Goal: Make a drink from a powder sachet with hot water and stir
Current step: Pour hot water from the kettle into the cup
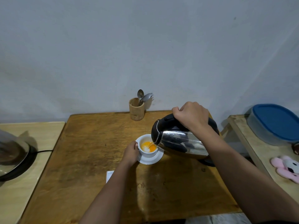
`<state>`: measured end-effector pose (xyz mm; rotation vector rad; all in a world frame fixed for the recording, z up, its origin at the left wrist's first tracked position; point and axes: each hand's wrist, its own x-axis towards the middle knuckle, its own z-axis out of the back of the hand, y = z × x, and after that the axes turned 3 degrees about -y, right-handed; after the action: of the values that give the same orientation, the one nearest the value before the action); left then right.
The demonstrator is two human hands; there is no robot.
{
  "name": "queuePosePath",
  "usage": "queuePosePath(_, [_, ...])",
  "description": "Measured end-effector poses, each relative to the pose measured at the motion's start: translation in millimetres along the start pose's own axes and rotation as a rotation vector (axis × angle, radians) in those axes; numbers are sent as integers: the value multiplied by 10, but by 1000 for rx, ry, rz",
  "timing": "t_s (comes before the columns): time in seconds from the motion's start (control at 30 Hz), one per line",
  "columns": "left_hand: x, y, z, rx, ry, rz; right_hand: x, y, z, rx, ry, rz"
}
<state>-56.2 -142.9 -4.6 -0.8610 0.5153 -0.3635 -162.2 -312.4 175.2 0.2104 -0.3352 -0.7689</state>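
Steel and black, the kettle (pixel 179 139) was tilted in your right hand (pixel 192 116), which was clamped around its handle, spout over the white cup (pixel 148 145). Water ran into the cup, where orange liquid and pale powder showed. Your left hand (pixel 130 153) was closed on the cup's left side. The cup stood on a white saucer (pixel 151 159) near the middle of the wooden table (pixel 90 159). At the table's far edge, a wooden holder (pixel 136 109) held a spoon (pixel 140 95) and a spork (pixel 148 96).
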Motion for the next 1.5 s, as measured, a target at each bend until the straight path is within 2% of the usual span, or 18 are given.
queuePosePath(0.77, [-6,-14,-8,-14,15,23,69,51,13,-32,-56,76])
queuePosePath(1.5, [74,-15,-11,17,22,86,4,2,27,-46,-48,19])
